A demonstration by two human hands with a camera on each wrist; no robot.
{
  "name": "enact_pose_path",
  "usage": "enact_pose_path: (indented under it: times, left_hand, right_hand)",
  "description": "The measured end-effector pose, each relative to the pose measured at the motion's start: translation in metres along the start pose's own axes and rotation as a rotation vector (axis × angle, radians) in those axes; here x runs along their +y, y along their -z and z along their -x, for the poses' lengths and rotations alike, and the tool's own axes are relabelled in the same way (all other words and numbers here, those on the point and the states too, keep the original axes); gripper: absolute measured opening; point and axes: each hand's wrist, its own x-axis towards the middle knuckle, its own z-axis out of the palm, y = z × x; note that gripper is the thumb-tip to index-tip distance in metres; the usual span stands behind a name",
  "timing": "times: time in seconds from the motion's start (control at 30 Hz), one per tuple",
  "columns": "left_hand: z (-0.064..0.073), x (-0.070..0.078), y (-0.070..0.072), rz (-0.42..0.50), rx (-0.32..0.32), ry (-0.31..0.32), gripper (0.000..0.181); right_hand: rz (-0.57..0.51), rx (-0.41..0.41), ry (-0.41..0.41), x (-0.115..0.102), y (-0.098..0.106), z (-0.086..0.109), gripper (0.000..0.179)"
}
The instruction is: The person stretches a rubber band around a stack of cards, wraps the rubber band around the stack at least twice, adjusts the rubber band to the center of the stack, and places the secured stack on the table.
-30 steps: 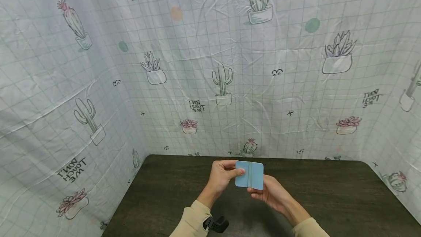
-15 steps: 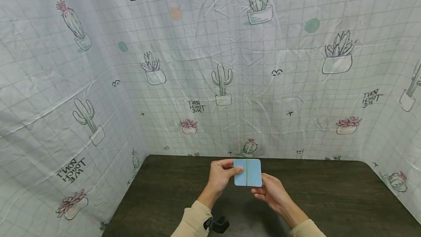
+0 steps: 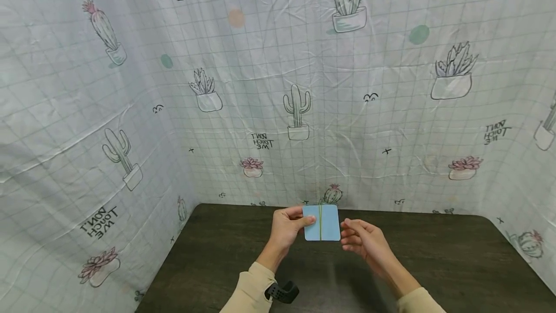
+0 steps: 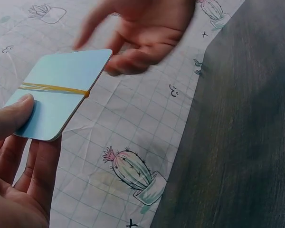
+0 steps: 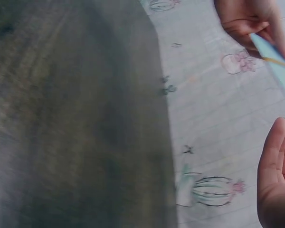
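Note:
My left hand (image 3: pixel 283 230) pinches a light blue square card (image 3: pixel 329 223) with rounded corners, thumb on its face and fingers behind. Around the card runs a thin yellow-green rubber band (image 3: pixel 320 228); in the left wrist view a small knot or bump shows where the band (image 4: pixel 57 89) crosses the edge. The card looks thin, and I cannot tell whether it is one sheet or several. Just right of the card, my right hand (image 3: pixel 369 244) has loosely bent fingers and grips nothing. A gap separates it from the card in the right wrist view, where the hand (image 5: pixel 278 175) is partly cut off.
Both hands are above a dark wooden table (image 3: pixel 226 255). A white grid-patterned curtain (image 3: pixel 243 110) with printed cacti hangs behind the table and along both sides. On the left wrist sits a black band (image 3: pixel 283 292).
The card has risen slightly and shifted left with my left hand, facing the head camera more squarely. My right hand has come away from the card's right edge.

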Motion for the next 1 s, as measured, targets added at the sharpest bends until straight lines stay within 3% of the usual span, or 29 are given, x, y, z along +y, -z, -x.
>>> enact_pose_path:
  times: [0.27, 0.5, 0.67, 0.8, 1.0]
  left_hand:
    - [0.003, -0.005, -0.004, 0.011, 0.001, 0.022, 0.022]
    - [0.002, -0.008, -0.007, 0.016, -0.033, 0.031, 0.023]
    - [0.000, -0.006, -0.011, -0.032, -0.088, 0.066, 0.025]
    - [-0.003, -0.005, -0.017, -0.095, -0.130, 0.052, 0.023]
    - [-0.005, -0.005, -0.026, -0.132, -0.124, 0.049, 0.024]
  right_hand:
    - [0.167, -0.067, 0.210, -0.022, -0.005, 0.002, 0.036]
    - [0.290, -0.061, 0.260, -0.022, -0.005, 0.003, 0.033]
    - [0.310, -0.066, 0.278, -0.021, -0.005, 0.003, 0.031]
    - [0.322, -0.110, 0.265, -0.018, -0.006, 0.003, 0.030]
    - [0.327, -0.154, 0.255, -0.015, -0.008, 0.002, 0.031]
